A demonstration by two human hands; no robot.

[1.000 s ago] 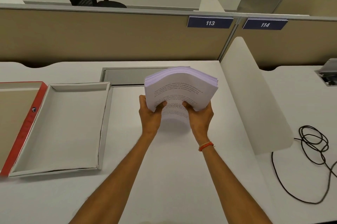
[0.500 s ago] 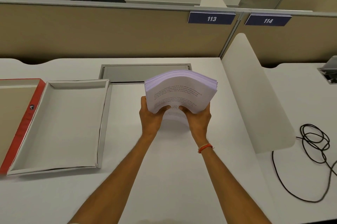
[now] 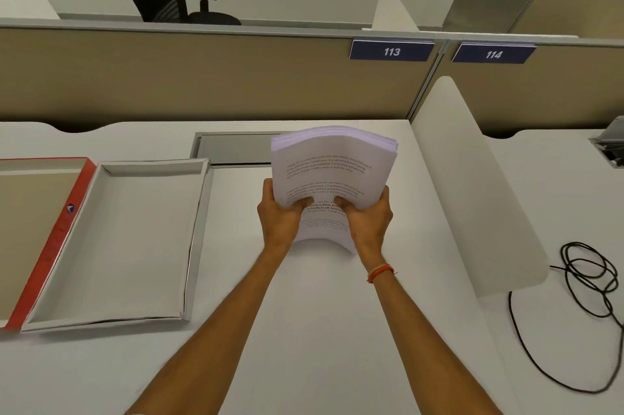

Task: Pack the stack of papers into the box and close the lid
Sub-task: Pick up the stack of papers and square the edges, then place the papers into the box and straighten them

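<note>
Gripping the bowed stack of papers (image 3: 332, 171), both hands' fingers (image 3: 305, 202) closed, beside the open box (image 3: 197, 228).

Both hands grip a stack of papers (image 3: 332, 171) at its near edge, left hand (image 3: 280, 218) and right hand (image 3: 368, 223) side by side, thumbs on the printed top sheet. The stack bows upward. Left of it, apart, lies the open box (image 3: 194, 239), its red-edged lid (image 3: 50, 245) beyond.

- Bright, even light from above.
- Soft, pale shadows on the white desk (image 3: 304, 330).
- Straight lines bend near the edges.
- Slightly blurry all over.
</note>
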